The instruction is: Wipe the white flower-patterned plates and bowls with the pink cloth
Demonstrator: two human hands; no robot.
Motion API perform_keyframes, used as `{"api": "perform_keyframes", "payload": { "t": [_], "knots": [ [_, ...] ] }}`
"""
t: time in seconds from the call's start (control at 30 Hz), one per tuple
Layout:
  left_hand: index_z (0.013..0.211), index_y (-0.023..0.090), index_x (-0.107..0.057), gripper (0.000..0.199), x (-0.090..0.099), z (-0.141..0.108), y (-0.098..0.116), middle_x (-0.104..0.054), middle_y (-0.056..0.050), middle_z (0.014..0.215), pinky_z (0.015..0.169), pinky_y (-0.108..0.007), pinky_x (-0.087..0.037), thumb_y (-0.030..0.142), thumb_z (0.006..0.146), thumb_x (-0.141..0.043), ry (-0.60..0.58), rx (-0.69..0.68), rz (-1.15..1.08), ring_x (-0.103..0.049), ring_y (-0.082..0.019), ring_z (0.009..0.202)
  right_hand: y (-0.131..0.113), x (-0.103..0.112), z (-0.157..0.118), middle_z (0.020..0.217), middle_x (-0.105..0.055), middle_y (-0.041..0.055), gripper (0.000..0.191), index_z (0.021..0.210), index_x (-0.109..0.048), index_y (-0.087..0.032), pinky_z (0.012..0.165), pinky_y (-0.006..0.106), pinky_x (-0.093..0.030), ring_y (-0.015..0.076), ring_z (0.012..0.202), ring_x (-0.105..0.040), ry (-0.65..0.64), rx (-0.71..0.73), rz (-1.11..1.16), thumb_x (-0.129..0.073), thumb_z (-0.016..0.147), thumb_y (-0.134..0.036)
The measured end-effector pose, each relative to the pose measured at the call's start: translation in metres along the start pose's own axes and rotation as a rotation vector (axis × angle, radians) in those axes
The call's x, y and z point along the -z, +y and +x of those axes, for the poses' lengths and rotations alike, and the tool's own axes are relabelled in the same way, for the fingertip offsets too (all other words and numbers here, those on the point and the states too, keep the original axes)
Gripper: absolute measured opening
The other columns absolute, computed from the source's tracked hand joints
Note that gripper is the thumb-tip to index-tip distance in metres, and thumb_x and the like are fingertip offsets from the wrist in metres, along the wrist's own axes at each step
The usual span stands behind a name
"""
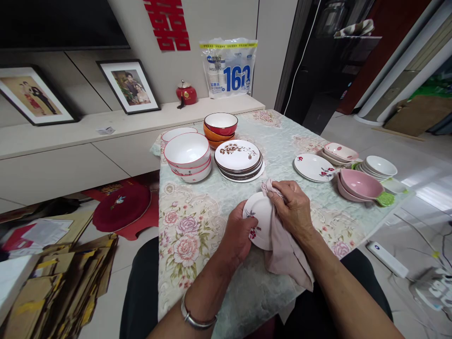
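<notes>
In front of the stack, the left hand clasps a plate the right hand seemingly wipes with a gripped cloth, another stroke calling for steadiness.

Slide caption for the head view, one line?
Left hand holds a round white floral plate; right hand holds a pale pink cloth against it, over a flowered tablecloth.

Reads "160" in big blue figures on the plastic bag atop the cabinet, with "MEISHI" partly legible at upper left and Chinese characters too small to make out. Spells double happiness in the red cutout. Bears unreadable pale lettering on the floor bag.
</notes>
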State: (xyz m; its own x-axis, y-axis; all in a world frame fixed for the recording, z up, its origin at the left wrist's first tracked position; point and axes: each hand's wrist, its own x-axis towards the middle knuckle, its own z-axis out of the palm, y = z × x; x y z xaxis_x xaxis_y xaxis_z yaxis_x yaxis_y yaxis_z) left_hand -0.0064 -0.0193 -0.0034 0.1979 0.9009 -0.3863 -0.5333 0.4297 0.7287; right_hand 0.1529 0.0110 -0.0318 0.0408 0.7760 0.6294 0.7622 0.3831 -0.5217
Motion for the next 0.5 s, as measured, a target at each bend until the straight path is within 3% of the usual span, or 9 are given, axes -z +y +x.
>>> {"api": "perform_keyframes", "payload": {
  "t": [0.17, 0.33, 0.43, 0.5],
  "knots": [
    [0.102, 0.015, -0.069, 0.057, 0.002, 0.0001, -0.0004, -0.073, -0.001, 0.076, 0.063, -0.026, -0.047, 0.006, 0.047, -0.057, 0.003, 0.006, 0.0, -0.067, -0.02, 0.073, 0.0069, 0.0012, 0.0021, 0.094, -0.069, 0.0098, 0.026, 0.109, -0.076, -0.019, 0.08, 0.04, -0.052, 0.0242, 0.089, -0.064, 0.026, -0.105, -0.017, -0.06, 0.092, -0.032],
    [0.1, 0.015, -0.069, 0.053, 0.0024, -0.0011, 0.0014, -0.072, 0.0, 0.074, 0.059, -0.026, -0.047, 0.007, 0.048, -0.059, 0.002, 0.016, 0.01, -0.064, -0.017, 0.064, 0.008, 0.0042, 0.0052, 0.096, -0.072, 0.0078, 0.027, 0.104, -0.077, -0.021, 0.086, 0.04, -0.049, 0.0243, 0.093, -0.064, 0.076, -0.246, 0.165, -0.061, 0.089, -0.037],
    [0.099, 0.015, -0.069, 0.053, 0.0011, -0.0017, 0.0029, -0.072, 0.001, 0.072, 0.058, -0.026, -0.046, 0.007, 0.048, -0.059, 0.011, 0.02, 0.011, -0.062, -0.015, 0.059, 0.0058, 0.006, 0.0059, 0.1, -0.073, 0.0052, 0.032, 0.107, -0.077, -0.022, 0.086, 0.038, -0.048, 0.023, 0.093, -0.063, 0.079, -0.442, 0.39, -0.065, 0.087, -0.044],
    [0.098, 0.015, -0.069, 0.052, 0.0006, -0.0018, 0.0033, -0.071, 0.001, 0.072, 0.058, -0.026, -0.046, 0.007, 0.048, -0.059, 0.013, 0.021, 0.014, -0.061, -0.015, 0.058, 0.0041, 0.0072, 0.0059, 0.091, -0.073, 0.0027, 0.038, 0.11, -0.076, -0.022, 0.074, 0.033, -0.048, 0.02, 0.08, -0.062, 0.057, -0.611, 0.566, -0.068, 0.085, -0.049]
  ]
}}
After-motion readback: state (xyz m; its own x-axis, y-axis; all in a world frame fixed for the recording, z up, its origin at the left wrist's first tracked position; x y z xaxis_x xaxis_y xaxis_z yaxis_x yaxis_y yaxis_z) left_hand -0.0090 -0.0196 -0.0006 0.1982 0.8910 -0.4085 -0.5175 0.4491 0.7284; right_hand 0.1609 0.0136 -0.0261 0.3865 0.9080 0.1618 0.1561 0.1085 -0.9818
